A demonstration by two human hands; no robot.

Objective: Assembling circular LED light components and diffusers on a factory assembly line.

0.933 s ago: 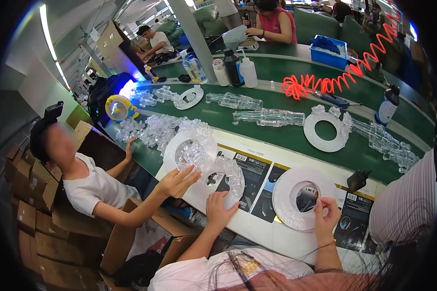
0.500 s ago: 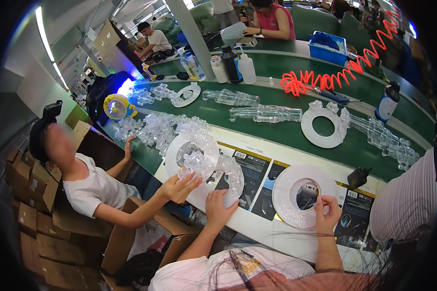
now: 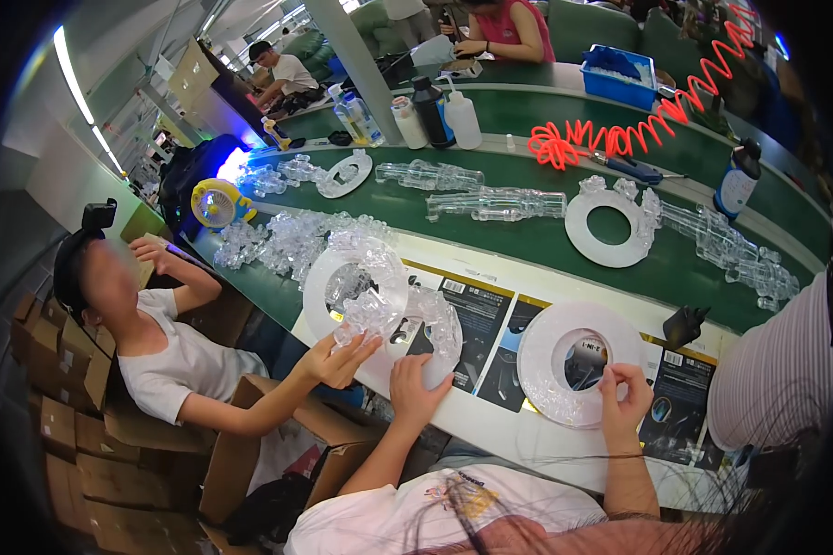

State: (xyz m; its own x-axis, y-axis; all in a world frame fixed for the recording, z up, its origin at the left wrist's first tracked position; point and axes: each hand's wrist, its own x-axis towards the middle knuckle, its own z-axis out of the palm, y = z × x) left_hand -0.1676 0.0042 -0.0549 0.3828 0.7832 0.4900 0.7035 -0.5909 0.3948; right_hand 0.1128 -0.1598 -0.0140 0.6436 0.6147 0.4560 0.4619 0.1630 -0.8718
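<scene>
With left hand point(image 3: 415, 393), still clasping ring point(image 3: 447, 342); with right hand point(image 3: 628, 398), pinching, can't tell what; seeing co-worker's far hand point(image 3: 155, 253) raised.

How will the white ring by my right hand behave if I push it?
The white ring will probably slide rather than tip or roll, since it lies broad and flat. It seems fairly stiff, holding an even, round outline. Its glossy-looking surface may be slippery.

From the view's centre, the green-and-white bench point(image 3: 495, 421) carries gold-edged black printed sheets point(image 3: 477, 324) around five o'clock, a stack of white rings point(image 3: 540, 365) across them at four, a black bottle point(image 3: 683, 327) past three, clear plastic parts point(image 3: 500, 204) toward one, and clear plastic pieces point(image 3: 287, 245) heaped before ten.
</scene>
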